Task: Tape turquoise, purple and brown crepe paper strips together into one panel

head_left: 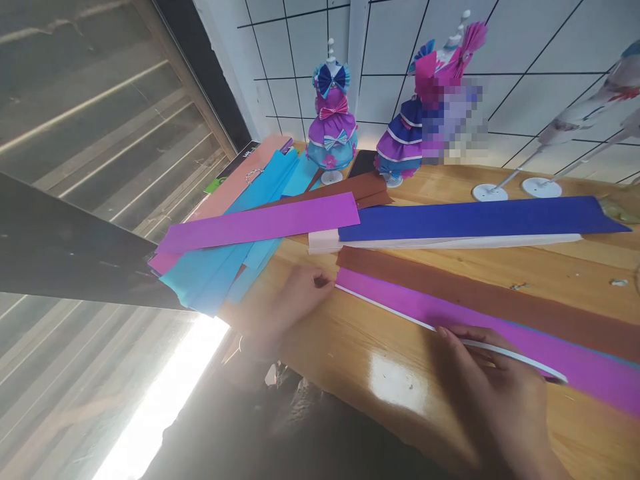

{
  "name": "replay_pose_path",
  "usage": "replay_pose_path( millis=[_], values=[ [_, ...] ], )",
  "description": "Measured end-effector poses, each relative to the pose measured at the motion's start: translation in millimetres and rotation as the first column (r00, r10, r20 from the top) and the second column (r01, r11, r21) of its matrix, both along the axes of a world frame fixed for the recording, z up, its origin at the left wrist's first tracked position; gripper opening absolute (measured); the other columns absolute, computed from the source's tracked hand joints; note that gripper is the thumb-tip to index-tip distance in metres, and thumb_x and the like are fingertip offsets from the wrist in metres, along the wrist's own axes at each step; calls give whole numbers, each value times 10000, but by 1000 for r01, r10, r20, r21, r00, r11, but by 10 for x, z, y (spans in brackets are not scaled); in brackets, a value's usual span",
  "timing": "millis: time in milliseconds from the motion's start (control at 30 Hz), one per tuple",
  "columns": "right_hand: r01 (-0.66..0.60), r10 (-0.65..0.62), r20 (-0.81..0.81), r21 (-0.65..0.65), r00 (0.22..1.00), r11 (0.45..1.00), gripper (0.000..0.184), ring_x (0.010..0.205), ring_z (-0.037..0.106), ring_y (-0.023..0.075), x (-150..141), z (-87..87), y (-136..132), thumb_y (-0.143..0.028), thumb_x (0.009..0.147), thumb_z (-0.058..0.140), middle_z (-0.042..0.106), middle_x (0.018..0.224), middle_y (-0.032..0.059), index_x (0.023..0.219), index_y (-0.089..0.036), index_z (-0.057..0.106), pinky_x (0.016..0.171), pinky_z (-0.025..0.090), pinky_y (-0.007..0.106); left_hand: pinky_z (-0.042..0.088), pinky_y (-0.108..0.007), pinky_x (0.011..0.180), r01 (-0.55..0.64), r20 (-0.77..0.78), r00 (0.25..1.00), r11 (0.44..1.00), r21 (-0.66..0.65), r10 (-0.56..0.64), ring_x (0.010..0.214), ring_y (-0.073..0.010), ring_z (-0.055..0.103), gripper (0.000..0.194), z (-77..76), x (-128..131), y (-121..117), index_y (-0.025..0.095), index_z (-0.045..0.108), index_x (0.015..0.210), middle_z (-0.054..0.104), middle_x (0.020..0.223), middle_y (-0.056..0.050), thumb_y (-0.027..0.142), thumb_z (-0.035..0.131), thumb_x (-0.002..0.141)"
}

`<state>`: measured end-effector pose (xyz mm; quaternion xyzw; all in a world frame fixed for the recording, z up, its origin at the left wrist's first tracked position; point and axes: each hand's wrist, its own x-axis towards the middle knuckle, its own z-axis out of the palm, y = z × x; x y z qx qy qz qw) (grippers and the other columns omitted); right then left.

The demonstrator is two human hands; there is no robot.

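Note:
A long purple paper strip (420, 303) lies slanted across the wooden table, a thin white strip (390, 307) running along its near edge. At the strip's left end, my left hand (300, 293) is closed in a pinch at the corner where the white strip begins. My right hand (505, 387) grips the white strip farther right, between thumb and fingers. Beyond that hand the strip's free end curves over the purple paper. Beneath the purple paper, a brown strip (480, 300) shows along the far side, with a thin line of blue between them.
Behind lie a dark blue strip (470, 219) over white ones, another purple strip (265, 223), and a stack of light blue strips (225, 260). Two small dress forms in paper dresses (333, 123) (400, 140) stand by the tiled wall. White stand bases (490, 193) are at right.

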<state>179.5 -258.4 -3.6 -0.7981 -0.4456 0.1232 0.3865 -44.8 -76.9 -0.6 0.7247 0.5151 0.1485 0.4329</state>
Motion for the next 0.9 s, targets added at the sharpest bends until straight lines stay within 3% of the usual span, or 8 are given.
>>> replay_pose_path(
  millis=[100, 267, 600, 767, 900],
  values=[
    [6, 8, 101, -133, 995, 991, 270, 798, 632, 253, 42, -3, -30, -503, 791, 562, 683, 857, 22, 796, -257, 673, 702, 465, 405, 377, -254, 564, 1, 2, 1000, 1000, 2, -1, 618, -137, 494, 199, 1, 5, -5, 187, 620, 643, 575, 620, 12, 344, 554, 747],
    [16, 29, 187, -235, 982, 972, 371, 793, 629, 262, 98, 31, -55, -562, 810, 494, 688, 865, 36, 783, -236, 669, 634, 451, 378, 381, -247, 563, -21, 69, 997, 1000, 17, 20, 624, -130, 497, 198, 17, 7, -12, 179, 629, 688, 593, 658, 10, 349, 555, 758],
    [37, -33, 16, -389, 999, 921, 420, 703, 647, 267, 255, 155, 18, -595, 793, 466, 707, 762, 71, 748, -223, 654, 566, 433, 338, 335, -212, 480, 68, 100, 993, 990, -124, -55, 509, -90, 482, 255, -82, 18, 16, 171, 632, 749, 587, 624, 22, 412, 552, 776],
    [46, -21, 54, -537, 998, 842, 440, 712, 632, 278, 295, 143, 64, -599, 803, 420, 693, 743, 83, 767, -220, 639, 587, 422, 343, 349, -211, 457, 45, 85, 996, 989, -140, -33, 460, -82, 481, 229, -116, 36, 40, 178, 622, 751, 587, 627, 32, 397, 557, 768],
    [32, 28, 102, -539, 994, 842, 510, 683, 619, 277, 272, 123, 60, -646, 797, 381, 670, 699, 92, 715, -210, 633, 583, 411, 344, 349, -214, 461, 32, 75, 997, 992, -121, -23, 452, -86, 484, 212, -127, 42, 61, 176, 612, 726, 563, 581, 40, 378, 556, 760]
  ],
)
